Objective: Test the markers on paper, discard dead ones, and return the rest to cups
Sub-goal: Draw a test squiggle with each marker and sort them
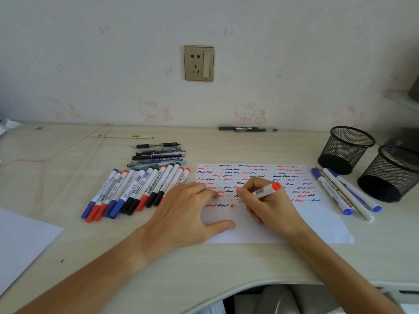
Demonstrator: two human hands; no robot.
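Note:
A white sheet of paper (pixel 317 218) full of red, blue and black squiggles lies on the desk. My right hand (pixel 265 200) grips a red whiteboard marker (pixel 265 191) with its tip down on the paper beside a fresh red dot (pixel 232 205). My left hand (pixel 190 211) lies flat with spread fingers and presses the paper's left edge. A row of several capped markers (pixel 136 191) lies to the left of the paper. A few more markers (pixel 344 191) lie to the right. Two black mesh cups (pixel 347 148) (pixel 390 173) stand at the far right, tipped toward me.
Several pens (pixel 158 155) are stacked behind the marker row. Two dark pens (pixel 247 129) lie at the wall. A beige cord (pixel 68 150) loops over the left of the desk. Another white sheet (pixel 20 241) lies at the left front edge.

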